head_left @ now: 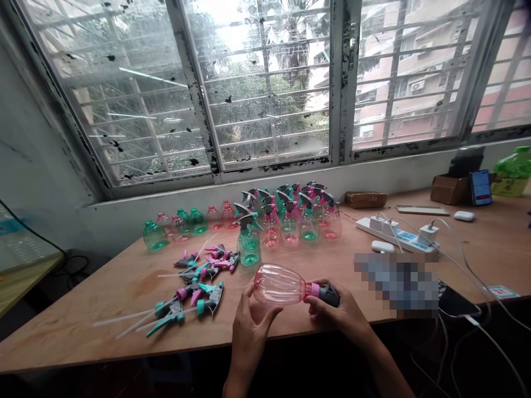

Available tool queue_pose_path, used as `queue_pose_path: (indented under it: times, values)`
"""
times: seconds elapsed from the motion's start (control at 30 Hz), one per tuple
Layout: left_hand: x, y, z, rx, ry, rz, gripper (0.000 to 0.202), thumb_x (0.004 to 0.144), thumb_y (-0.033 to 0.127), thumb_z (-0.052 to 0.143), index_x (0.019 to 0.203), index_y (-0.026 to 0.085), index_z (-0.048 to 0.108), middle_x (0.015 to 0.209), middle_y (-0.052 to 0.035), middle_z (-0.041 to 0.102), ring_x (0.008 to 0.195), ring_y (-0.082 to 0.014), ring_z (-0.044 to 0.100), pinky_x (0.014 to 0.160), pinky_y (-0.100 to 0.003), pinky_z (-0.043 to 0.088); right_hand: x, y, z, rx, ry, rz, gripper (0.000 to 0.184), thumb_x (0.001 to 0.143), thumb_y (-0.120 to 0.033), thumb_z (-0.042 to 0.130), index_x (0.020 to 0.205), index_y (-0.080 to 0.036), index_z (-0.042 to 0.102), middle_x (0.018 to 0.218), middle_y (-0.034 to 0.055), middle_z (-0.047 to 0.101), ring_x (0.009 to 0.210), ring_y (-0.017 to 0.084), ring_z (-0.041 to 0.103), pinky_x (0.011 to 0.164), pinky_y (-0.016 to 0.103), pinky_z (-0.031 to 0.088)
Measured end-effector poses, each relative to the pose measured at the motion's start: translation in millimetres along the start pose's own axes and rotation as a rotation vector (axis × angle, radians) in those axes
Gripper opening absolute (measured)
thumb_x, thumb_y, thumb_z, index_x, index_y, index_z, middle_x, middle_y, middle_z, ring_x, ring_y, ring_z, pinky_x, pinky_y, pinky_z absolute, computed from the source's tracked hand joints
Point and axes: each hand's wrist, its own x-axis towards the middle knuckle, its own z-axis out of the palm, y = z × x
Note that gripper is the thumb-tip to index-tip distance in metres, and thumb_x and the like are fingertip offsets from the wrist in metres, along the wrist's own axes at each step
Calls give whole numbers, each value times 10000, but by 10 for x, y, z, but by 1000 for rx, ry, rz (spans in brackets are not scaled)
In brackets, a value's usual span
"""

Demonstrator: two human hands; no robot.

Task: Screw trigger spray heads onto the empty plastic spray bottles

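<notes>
I hold a pink transparent spray bottle (279, 285) sideways over the near edge of the wooden table (124, 287). My left hand (250, 323) cups the bottle's round body from below. My right hand (338, 312) is wrapped round its dark grey trigger head (329, 293) with the pink collar. A green bottle (249, 243) with a spray head stands just behind. Loose trigger heads (194, 282) with long white tubes lie to the left.
Several assembled pink and green spray bottles (298, 221) stand in rows near the window; capless bottles (182, 224) stand to their left. A white power strip (398, 235) with chargers and cables, a phone (481, 187), a cardboard box (450, 189) and a blurred patch are at right.
</notes>
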Motion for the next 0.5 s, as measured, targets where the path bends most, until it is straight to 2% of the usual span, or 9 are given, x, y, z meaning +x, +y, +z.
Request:
queue_pose_path:
  times: [0.1,0.23,0.37,0.5]
  values:
    - [9,-19,3,44,19,43,621,806,461,751,1337,250,507,1362,-103,615,1319,-312,546,1142,-498,385,0,-13,-3,5,-11,7,426,789,-478,812,1002,-161,623,687,29,731,606,195,697,574,297,586]
    - [-15,1,-12,71,15,41,757,719,506,819,1344,236,487,1364,-121,609,1306,-331,553,1126,-521,401,-8,-19,-14,6,-29,6,416,784,-460,823,1005,-164,630,712,27,733,625,191,706,568,277,589]
    - [-37,17,-12,69,45,59,619,815,538,720,1304,228,500,1358,-128,610,1294,-319,568,1101,-512,435,-21,-11,-19,-7,-43,11,429,775,-462,829,1008,-161,631,707,31,736,620,204,713,545,283,596]
    - [-31,-36,38,231,113,199,605,837,523,706,1322,229,495,1352,-128,614,1284,-318,576,1081,-496,462,-24,-5,-15,1,-6,-6,421,797,-467,808,1014,-161,617,663,27,736,594,200,708,552,285,586]
